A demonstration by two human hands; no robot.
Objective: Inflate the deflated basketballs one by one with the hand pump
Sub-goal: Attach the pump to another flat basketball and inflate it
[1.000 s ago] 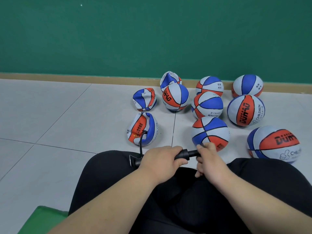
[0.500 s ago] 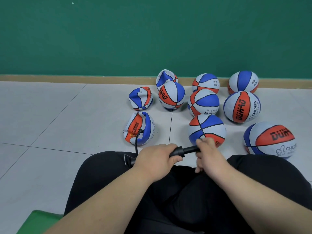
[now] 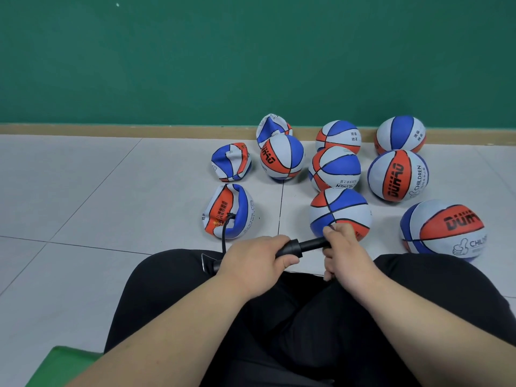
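Both hands are on the hand pump [image 3: 301, 245], which lies crosswise just above the knees of the black trousers [image 3: 279, 317]; the left hand [image 3: 252, 259] is wrapped tight round the barrel, thumb curled underneath; the right hand [image 3: 344, 254] is clenched round the handle end, fingers folded in, so the handle itself is hidden; a short black stretch of the pump shows between the two fists. From the left end of the pump a thin black hose [image 3: 224, 237] climbs up to the crumpled ball [image 3: 227, 210] lying on the floor [image 3: 83, 191] just ahead of the left knee; the hose end meets that ball on its orange panel; the ball is sunken and creased, plainly short of air. Beyond it sits a second collapsed ball [image 3: 231, 162]; a third flat one [image 3: 272, 127] is tucked against the baseboard [image 3: 83, 129], behind a round ball [image 3: 282, 157]. Off to the right is a cluster of full round balls; the nearest ball [image 3: 340, 210] rises just behind the right hand; a large ball marked CHILDREN [image 3: 444, 229] stands beside the right knee. The green wall [image 3: 251, 51] fills the back; a green seat edge [image 3: 55, 364] peeks in at the bottom left.
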